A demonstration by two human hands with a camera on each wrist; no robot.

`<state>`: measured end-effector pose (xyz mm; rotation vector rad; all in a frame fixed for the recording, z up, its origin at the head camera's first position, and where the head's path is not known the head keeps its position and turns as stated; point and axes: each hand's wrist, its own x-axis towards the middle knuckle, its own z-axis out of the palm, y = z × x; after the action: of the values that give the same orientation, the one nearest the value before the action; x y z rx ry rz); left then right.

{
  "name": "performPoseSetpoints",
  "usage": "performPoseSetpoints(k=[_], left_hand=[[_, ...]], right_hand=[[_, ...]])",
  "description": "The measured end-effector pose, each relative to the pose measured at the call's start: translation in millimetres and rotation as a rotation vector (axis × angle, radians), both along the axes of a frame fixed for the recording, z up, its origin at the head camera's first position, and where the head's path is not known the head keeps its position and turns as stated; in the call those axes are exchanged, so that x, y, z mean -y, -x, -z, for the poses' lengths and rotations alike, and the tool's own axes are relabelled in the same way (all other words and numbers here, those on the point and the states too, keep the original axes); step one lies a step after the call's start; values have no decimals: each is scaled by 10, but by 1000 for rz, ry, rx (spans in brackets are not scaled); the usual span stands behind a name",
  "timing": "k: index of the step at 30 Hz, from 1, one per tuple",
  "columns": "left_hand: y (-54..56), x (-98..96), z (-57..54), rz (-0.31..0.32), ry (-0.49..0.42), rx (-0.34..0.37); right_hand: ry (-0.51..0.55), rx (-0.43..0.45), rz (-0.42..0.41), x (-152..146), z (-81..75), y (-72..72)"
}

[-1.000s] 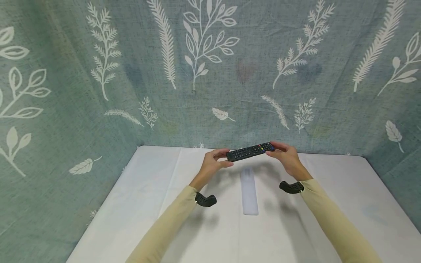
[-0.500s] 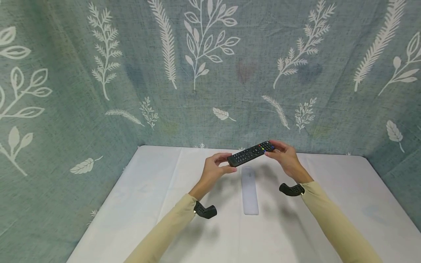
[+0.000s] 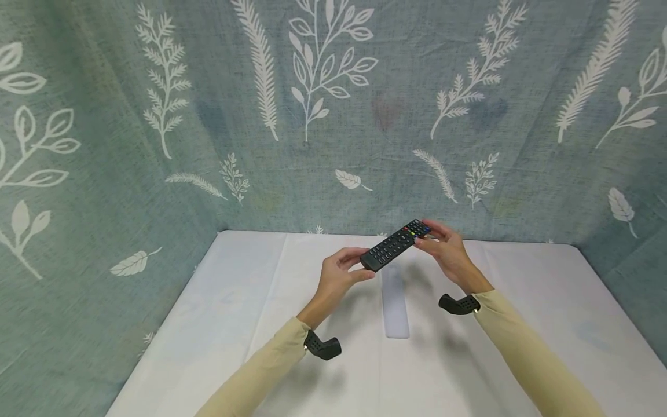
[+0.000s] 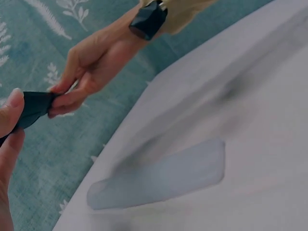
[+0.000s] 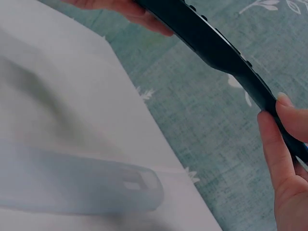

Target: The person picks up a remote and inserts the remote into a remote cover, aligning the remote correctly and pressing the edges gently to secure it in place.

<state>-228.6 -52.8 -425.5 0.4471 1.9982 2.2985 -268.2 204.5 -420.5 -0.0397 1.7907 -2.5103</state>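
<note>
A black remote control [image 3: 392, 245] with rows of buttons, a few of them coloured, is held above the table between both hands. My left hand [image 3: 336, 282] pinches its lower left end between thumb and fingers. At the upper right end, my right hand [image 3: 452, 255] grips it by thumb and fingers. The remote slants up to the right, button side toward the head camera. Below it a pale translucent sleeve [image 3: 395, 307], long and flat like a remote cover, lies on the table; in the right wrist view the sleeve [image 5: 86, 185] shows a small rectangular opening near one end.
The table has a white cover [image 3: 250, 289]. A green-blue curtain [image 3: 323, 191] with white leaf prints hangs behind and along the sides. Each wrist wears a black camera mount, such as the left one [image 3: 323, 346], over beige sleeves.
The remote has tilted more steeply, its left end dropping toward me with my left hand and its right end rising slightly. The sleeve on the table stays in place.
</note>
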Motion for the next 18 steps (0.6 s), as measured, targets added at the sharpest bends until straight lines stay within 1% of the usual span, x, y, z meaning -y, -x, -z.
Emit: performPoseSetpoints(k=[3,11,14,18], left_hand=[[-7,-38,109,-22,-12,-35],[-121,-122,92,-42,-32,-48],[-159,-149,81,-41,-47,-52],[-202,-185,75,-12,-86,-52]], right_hand=[[16,0,0,45,-21,-27],[66,-12,-30,88,-50,-82],[47,-11,-29,107,-48,-115],[-1,-1,-11,137,-57,-176]])
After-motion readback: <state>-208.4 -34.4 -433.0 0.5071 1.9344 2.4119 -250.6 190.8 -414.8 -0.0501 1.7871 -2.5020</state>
